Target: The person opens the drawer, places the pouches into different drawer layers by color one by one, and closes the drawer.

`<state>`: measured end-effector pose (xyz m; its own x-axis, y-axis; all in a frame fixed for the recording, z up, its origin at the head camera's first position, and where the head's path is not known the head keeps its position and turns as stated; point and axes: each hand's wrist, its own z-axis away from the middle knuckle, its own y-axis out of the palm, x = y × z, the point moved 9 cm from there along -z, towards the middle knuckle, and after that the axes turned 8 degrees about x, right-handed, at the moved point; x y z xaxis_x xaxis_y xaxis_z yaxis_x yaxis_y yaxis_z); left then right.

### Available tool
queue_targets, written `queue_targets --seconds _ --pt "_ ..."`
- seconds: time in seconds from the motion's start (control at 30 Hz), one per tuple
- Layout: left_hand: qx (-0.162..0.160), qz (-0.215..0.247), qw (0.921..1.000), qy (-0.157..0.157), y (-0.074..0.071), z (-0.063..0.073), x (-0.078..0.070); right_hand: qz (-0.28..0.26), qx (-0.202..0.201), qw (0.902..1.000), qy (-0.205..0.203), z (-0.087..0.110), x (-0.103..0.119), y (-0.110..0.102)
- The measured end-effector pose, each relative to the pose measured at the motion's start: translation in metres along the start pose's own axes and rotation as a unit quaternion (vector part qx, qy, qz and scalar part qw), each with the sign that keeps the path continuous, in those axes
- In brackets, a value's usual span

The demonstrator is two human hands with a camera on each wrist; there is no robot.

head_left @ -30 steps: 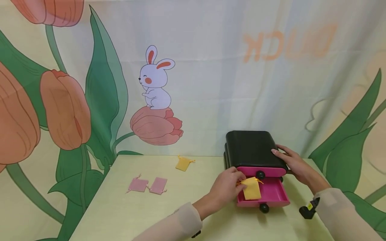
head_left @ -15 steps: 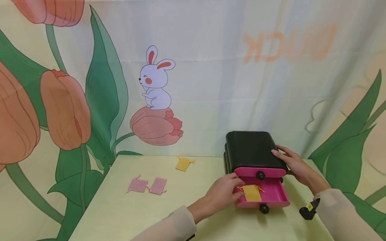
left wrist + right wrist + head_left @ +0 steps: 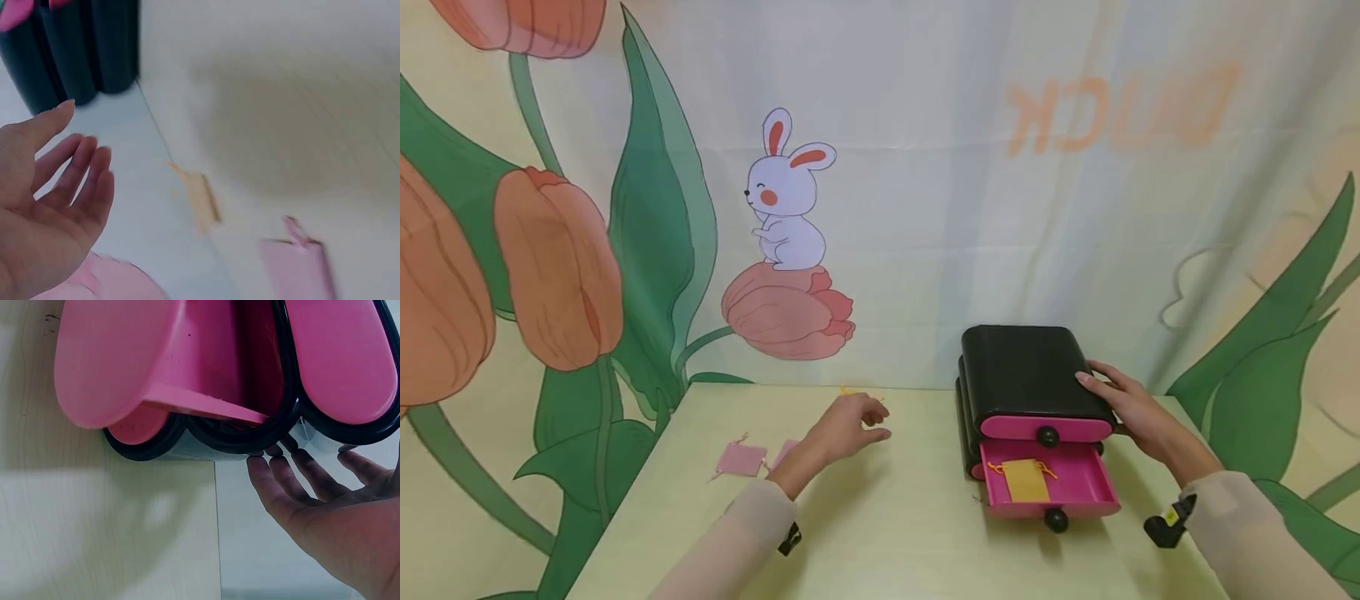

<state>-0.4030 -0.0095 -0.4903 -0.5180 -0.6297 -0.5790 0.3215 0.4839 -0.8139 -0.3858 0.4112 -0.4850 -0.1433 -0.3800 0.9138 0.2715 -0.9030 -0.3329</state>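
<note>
Where the middle drawer (image 3: pixel 1081 479) stands: pulled out of the black three-tier cabinet (image 3: pixel 1026 371), its round black knob (image 3: pixel 1056 521) facing the near side.
Yellow drawstring pouch (image 3: pixel 1027 482): flat inside the middle drawer, toward its left side, cords at the rear end.
Left hand (image 3: pixel 844 428): raised above the table (image 3: pixel 917 517), well apart from the cabinet; fingers loosely bent, thumb separated from the fingertips.
Pink drawstring pouches: two, on the table's left part; the left pouch (image 3: pixel 742 459) shows whole, the right pouch (image 3: pixel 782 452) is partly covered by the left hand.
Right hand (image 3: pixel 1133 410): at the cabinet's right side; thumb at the top edge, fingers extended and spread against the side wall.
Top drawer (image 3: pixel 1011 428): seated in the cabinet, above the middle drawer.
Second yellow drawstring pouch (image 3: pixel 200 199): near the table's far edge, blurred in the left wrist view.
Backdrop (image 3: pixel 917 250): behind the table, printed with a white rabbit (image 3: pixel 792 242) on a tulip.
</note>
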Motion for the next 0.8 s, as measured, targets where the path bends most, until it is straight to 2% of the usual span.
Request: queue_targets --seconds 0.17,0.3,0.5,0.8 --pt "-0.057 0.039 0.9947 -0.077 -0.014 -0.004 0.057 0.004 0.002 1.0000 0.001 0.001 0.002 0.002" --pt "-0.087 0.047 0.9889 -0.110 -0.018 -0.012 0.085 0.004 -0.002 1.0000 0.000 0.001 0.001 0.002" --pt "-0.084 0.062 0.9816 -0.160 -0.005 -0.023 0.114 -0.007 0.001 1.0000 0.000 0.001 -0.002 0.002" --pt "-0.089 0.041 0.9793 -0.177 0.014 -0.039 0.139 -0.005 -0.006 1.0000 0.000 -0.001 -0.002 -0.001"
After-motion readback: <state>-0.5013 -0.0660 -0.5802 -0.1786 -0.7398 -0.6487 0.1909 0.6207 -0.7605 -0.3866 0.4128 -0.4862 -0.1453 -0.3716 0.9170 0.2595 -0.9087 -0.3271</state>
